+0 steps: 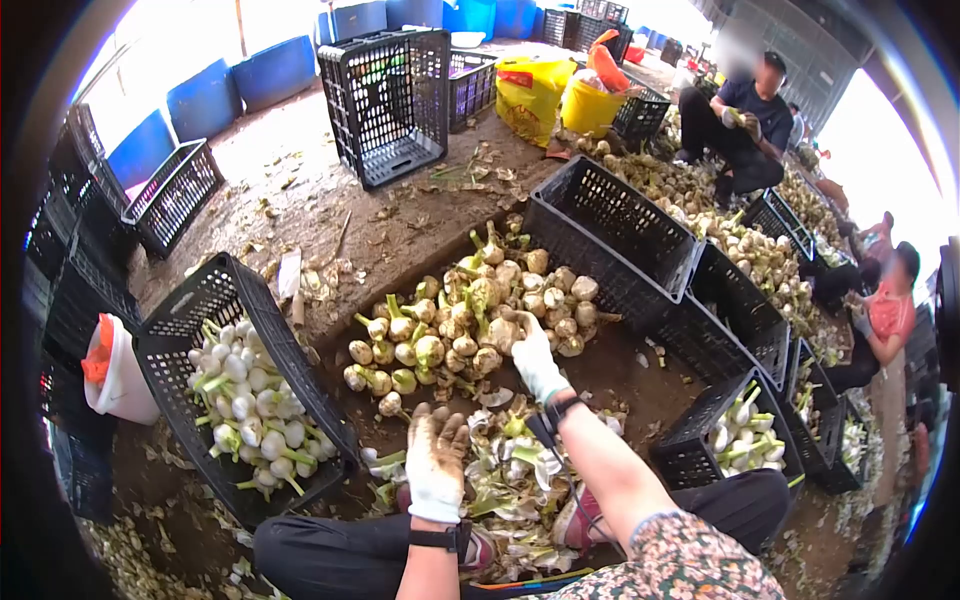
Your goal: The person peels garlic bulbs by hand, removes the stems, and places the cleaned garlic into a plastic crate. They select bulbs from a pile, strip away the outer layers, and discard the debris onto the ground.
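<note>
"So, where are the brownish bulbs (440, 335)?"

"Heaped loose on the ground in front of the person, stalk stubs on many."

"And the right hand (538, 365)?"

"Gloved, fingers bent against one bulb (500, 336) at the near side of the heap. I can't tell whether they grip it."

"What's the left hand (436, 470) doing?"

"It's open, fingers raised and a little apart, the glove stained brown over the fingers and palm. It holds nothing, and it's just beside the leafy peelings (510, 470) between the person's shoes (577, 518)."

"Anything alongside?"

"Yes, a tilted black crate (290, 340) of whiter bulbs (250, 400) on the left, with a white bucket (130, 390) beyond it. On the right, a smaller crate (690, 440) holds more white ones (745, 435)."

"Further out?"

"Beyond the heap there's a yellow bag (530, 95) near a crate stood on end (432, 100). Two other people, one in a dark top (760, 115), one in a pink top (888, 312), sit off to the right."
</note>
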Demonstrator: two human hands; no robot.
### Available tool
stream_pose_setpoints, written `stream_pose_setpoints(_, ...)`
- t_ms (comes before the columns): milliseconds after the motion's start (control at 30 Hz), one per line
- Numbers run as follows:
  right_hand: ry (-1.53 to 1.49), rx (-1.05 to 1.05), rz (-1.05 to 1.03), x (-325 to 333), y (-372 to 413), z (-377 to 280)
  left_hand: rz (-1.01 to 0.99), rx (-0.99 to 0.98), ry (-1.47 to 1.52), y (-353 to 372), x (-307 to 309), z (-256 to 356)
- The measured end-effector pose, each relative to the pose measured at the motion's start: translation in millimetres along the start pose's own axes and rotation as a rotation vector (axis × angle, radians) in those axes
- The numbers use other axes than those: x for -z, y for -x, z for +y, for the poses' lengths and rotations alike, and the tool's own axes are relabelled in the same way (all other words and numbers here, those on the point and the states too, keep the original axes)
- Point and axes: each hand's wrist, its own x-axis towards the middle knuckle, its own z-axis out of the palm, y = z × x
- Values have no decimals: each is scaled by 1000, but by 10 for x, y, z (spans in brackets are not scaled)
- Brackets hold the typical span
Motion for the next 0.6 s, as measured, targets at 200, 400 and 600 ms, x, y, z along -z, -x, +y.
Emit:
stream_pose_setpoints(200,-494,-234,-410,150,1480,-1061,-300,150,-59,122,-83,-357)
stream_pose_setpoints(400,-336,-270,-219,442,1681,-1450,-421,-93,-305,554,-441,-325)
stream_pose_setpoints(600,107,438,-207,507,1921,-1246,-441,-44,-209,723,-512,-269)
